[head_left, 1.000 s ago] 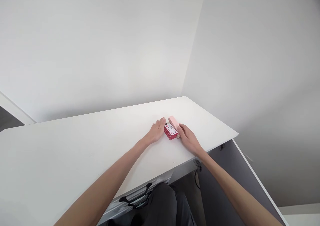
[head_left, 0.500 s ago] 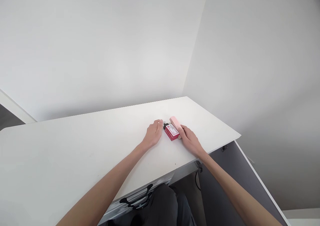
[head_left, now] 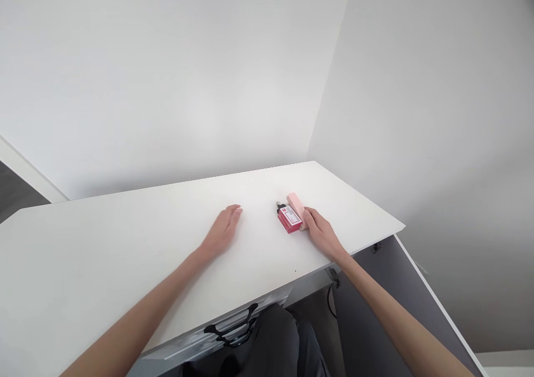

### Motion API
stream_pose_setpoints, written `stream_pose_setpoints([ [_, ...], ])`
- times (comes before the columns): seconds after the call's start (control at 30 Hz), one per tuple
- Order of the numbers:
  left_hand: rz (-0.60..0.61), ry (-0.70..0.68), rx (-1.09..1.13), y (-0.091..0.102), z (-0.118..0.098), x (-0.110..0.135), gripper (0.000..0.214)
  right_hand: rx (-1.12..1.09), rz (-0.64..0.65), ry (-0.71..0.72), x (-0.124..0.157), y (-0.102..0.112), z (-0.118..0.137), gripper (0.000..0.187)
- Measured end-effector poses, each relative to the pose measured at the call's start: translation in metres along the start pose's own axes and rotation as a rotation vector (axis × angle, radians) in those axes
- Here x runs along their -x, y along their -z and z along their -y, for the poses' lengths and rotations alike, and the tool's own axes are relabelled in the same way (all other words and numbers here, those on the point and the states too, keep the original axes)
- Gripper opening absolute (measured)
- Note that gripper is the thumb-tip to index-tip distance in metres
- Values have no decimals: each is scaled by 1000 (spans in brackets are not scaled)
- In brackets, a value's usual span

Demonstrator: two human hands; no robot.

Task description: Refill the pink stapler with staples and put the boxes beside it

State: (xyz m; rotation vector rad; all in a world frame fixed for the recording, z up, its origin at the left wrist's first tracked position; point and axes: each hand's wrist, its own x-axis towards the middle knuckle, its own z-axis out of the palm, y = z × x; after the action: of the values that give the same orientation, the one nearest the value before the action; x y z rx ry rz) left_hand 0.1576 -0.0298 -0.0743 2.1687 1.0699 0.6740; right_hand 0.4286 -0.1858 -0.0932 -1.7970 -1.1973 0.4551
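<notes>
A small stack of red-and-white boxes (head_left: 290,217) lies on the white desk top (head_left: 258,266). Against its right side leans or lies a pink bar-shaped object (head_left: 295,203). At the far left corner of the stack shows a small black item with a pale tip (head_left: 280,205), too small to name. My right hand (head_left: 321,229) rests beside the pink object, its fingertips touching the right side. It does not wrap round it. Well left of the stack, my left hand (head_left: 222,228) hovers or rests over the desk, slightly blurred, fingers loosely extended and holding nothing.
White walls (head_left: 208,88) meet in a corner behind the desk. Below the front edge are black handles (head_left: 233,327) and my legs (head_left: 279,343). An open cabinet door (head_left: 375,299) stands at the lower right.
My left hand has moved left, away from the stack and the black item. My right hand stays at the pink object, and the view has shifted slightly.
</notes>
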Motion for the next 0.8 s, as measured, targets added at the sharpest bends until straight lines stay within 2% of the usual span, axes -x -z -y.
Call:
stream_pose_setpoints([
  [0.17,-94,133,-275,82,67,36,65,-97,-26,-2,2,-2,-6,58],
  [0.3,-136,209,-526,141,108,78,74,-154,-98,-47,4,-1,-9,60],
  [0.37,-156,253,-607,160,121,100,76,-151,-182,-55,9,0,-9,59],
  [0.47,-169,286,-676,171,132,125,76,-81,-368,-2,25,-4,-2,57],
  [0.5,-165,284,-688,171,133,130,75,-37,-408,67,33,-9,2,55],
  [0.53,-158,280,-698,170,135,134,74,10,-395,175,41,-14,8,53],
  [0.57,-151,276,-708,168,135,136,74,42,-347,275,50,-21,15,49],
  [0.63,-141,274,-724,165,135,138,73,73,-152,449,64,-40,31,44],
  [0.73,-122,291,-738,162,133,138,73,147,166,570,76,-72,55,45],
  [0.8,-112,297,-744,162,132,139,73,217,331,597,76,-92,68,51],
])
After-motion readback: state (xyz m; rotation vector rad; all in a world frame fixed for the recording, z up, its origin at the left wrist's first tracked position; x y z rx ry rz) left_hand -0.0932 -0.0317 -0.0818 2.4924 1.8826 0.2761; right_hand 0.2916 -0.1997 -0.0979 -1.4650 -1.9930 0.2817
